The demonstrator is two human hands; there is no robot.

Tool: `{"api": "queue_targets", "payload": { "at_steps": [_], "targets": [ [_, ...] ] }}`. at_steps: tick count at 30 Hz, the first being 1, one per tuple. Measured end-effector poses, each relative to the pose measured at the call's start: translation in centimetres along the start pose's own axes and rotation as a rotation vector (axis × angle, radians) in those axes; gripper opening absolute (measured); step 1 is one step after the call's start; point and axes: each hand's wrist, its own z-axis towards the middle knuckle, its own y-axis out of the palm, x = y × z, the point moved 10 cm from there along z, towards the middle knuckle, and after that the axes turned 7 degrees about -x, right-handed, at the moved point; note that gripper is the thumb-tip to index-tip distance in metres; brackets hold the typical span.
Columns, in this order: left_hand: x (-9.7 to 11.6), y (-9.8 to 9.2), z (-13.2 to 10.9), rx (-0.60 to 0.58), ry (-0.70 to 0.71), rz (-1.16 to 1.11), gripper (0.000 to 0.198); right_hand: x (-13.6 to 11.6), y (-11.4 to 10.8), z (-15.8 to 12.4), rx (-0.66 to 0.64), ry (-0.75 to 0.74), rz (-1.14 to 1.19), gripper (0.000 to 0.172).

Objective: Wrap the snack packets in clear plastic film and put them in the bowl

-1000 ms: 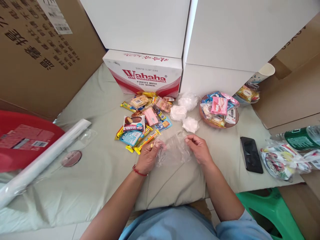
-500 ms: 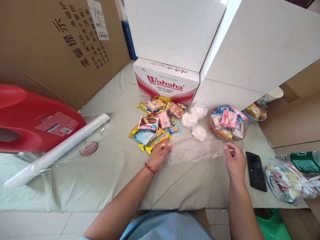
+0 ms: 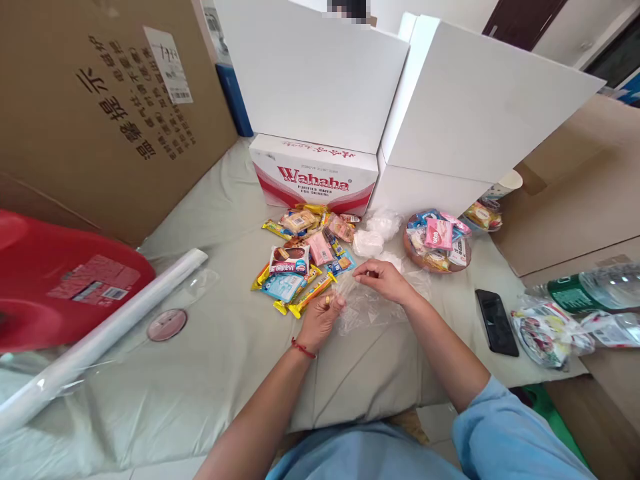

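Observation:
A clear plastic bag (image 3: 370, 310) lies spread on the cloth-covered table. My left hand (image 3: 321, 321), with a red string on its wrist, pinches the bag's left end. At that same end, the fingertips of my right hand (image 3: 383, 279) are pinched on the bag's edge. Just beyond my left hand is a pile of packaged snacks (image 3: 293, 260) in bright wrappers. Several crumpled clear bags (image 3: 367, 243) sit right of the pile, one partly hidden behind my right hand. Farther right stands a round brown bowl (image 3: 413, 257) filled with wrapped snacks.
A Wahaha water carton (image 3: 313, 175) and white boxes (image 3: 440, 100) stand at the back. Leftward are a red jug (image 3: 60, 287), a white roll (image 3: 110, 333) and a large cardboard box (image 3: 110, 113). A phone (image 3: 497, 323) and plastic bottle (image 3: 595, 287) lie on the right.
My right hand has moved left from beside the bowl to the bag's left end, near my left hand. The view has shifted slightly; my left hand keeps its hold.

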Motion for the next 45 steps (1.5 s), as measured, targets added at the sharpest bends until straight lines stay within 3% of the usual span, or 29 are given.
{"api": "queue_targets", "payload": {
  "at_steps": [3, 7, 10, 13, 17, 20, 22, 24, 26, 28, 29, 31, 33, 34, 35, 37, 40, 42, 45],
  "targets": [
    [-0.7, -0.6, 0.1, 0.084, -0.037, -0.048, 0.067, -1.2, -2.9, -1.7, 0.158, -0.066, -0.053, 0.024],
    [-2.1, -1.8, 0.3, 0.229, -0.087, -0.144, 0.070, -4.9, -5.2, -6.8, 0.270, -0.183, -0.184, 0.011],
    [-2.8, -2.5, 0.3, 0.300, -0.123, -0.203, 0.069, -7.9, -4.8, -12.3, 0.295, -0.290, -0.359, 0.016],
    [-3.2, -2.9, 0.2, 0.323, -0.168, -0.232, 0.066, -9.2, -2.2, -18.0, 0.270, -0.353, -0.582, 0.032],
    [-3.3, -3.0, -0.1, 0.336, -0.234, -0.228, 0.061, -7.0, 2.5, -23.7, 0.207, -0.314, -0.750, 0.028],
    [-3.1, -2.6, -0.8, 0.293, -0.270, -0.186, 0.055, -3.6, 5.1, -25.9, 0.071, -0.155, -0.690, 0.026],
    [-3.0, -2.7, -2.0, 0.258, -0.298, -0.078, 0.049, -1.4, 5.4, -26.9, -0.034, -0.012, -0.563, 0.026],
    [-2.6, -3.4, -4.0, 0.216, -0.314, 0.110, 0.046, 0.5, 3.1, -27.9, 0.025, 0.144, -0.432, 0.028],
    [-1.3, -4.5, -6.3, 0.187, -0.300, 0.317, 0.046, 2.5, -1.9, -29.3, 0.288, 0.314, -0.362, 0.035],
    [1.7, -6.0, -8.4, 0.253, -0.216, 0.590, 0.040, 4.4, -7.0, -30.9, 0.576, 0.461, -0.351, 0.043],
    [3.9, -6.3, -9.2, 0.307, -0.141, 0.737, 0.036, 5.3, -8.9, -31.1, 0.665, 0.505, -0.357, 0.045],
    [8.4, -5.5, -9.8, 0.378, 0.067, 0.963, 0.024, 6.4, -11.4, -29.5, 0.706, 0.529, -0.418, 0.050],
    [11.1, -2.3, -8.7, 0.288, 0.311, 1.043, 0.018, 7.1, -12.2, -25.9, 0.635, 0.521, -0.520, 0.050],
    [11.5, -0.1, -7.7, 0.176, 0.418, 1.039, 0.018, 7.3, -12.1, -23.7, 0.586, 0.524, -0.561, 0.048],
    [11.1, 2.2, -6.5, 0.045, 0.493, 1.035, 0.020, 7.6, -11.7, -21.6, 0.535, 0.532, -0.584, 0.046],
    [8.4, 6.1, -3.9, -0.161, 0.513, 1.107, 0.025, 8.0, -10.4, -17.4, 0.427, 0.546, -0.559, 0.040],
    [2.4, 9.2, -1.8, -0.333, 0.367, 1.326, 0.038, 8.5, -7.8, -12.9, 0.288, 0.523, -0.416, 0.026],
    [-0.6, 9.1, -2.3, -0.340, 0.267, 1.441, 0.048, 8.8, -6.6, -12.0, 0.265, 0.500, -0.341, 0.014],
    [-2.0, 6.8, -4.3, -0.292, 0.210, 1.511, 0.053, 8.8, -6.0, -13.9, 0.372, 0.421, -0.213, 0.021]
  ]
}}
